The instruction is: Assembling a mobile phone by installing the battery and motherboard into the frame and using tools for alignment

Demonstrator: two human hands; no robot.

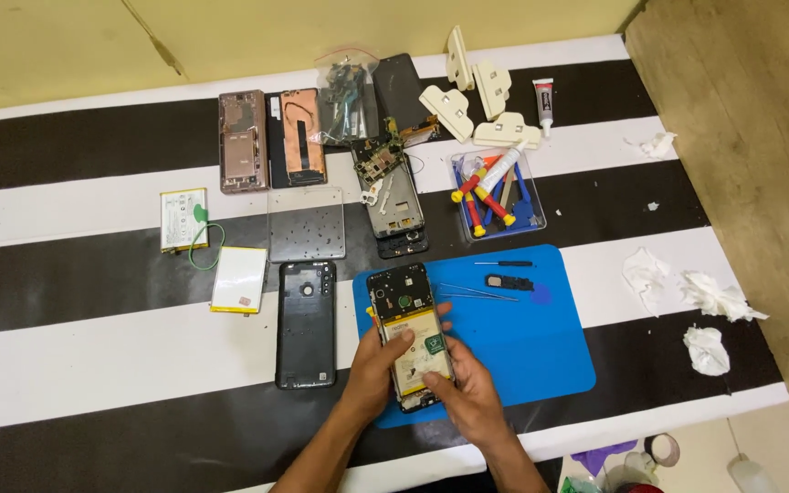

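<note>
1. My left hand (pixel 378 361) grips the left edge of an opened smartphone with its back cover off, black frame and yellow battery exposed (pixel 409 333), thumb lying across the battery
2. My right hand (pixel 469 391) is closed on the lower right part of the same phone, fingers curled over its bottom end
3. The phone lies lengthwise, top end pointing away from me, on the left part of a bright blue rectangular work mat (pixel 541 338), which sits on the desk with a black-and-white striped cover (pixel 93 356)
4. Just left of the mat and my left hand lies a black plastic phone back cover, inner side up (pixel 306 324)
5. On the mat beyond my hands are thin metal tweezers (pixel 477 292), a small black oblong part (pixel 509 282) and a slim black screwdriver (pixel 504 264)
6. Farther left lie a flat white battery pack with yellow edging (pixel 238 279) and another white battery with a green looped wire (pixel 184 219)
7. At the far edge lie two copper-pink phone bodies (pixel 271 140), a clear plastic sheet (pixel 307 224), a stripped phone frame (pixel 394 208) and a loose circuit board (pixel 376 162)
8. A clear tray of red, yellow and blue tools (pixel 497 194) stands beyond the mat, with cream plastic clamps (pixel 477 96) and a small glue tube (pixel 544 100) behind it
9. Crumpled white tissues (pixel 687 306) lie to the right of the mat
</note>
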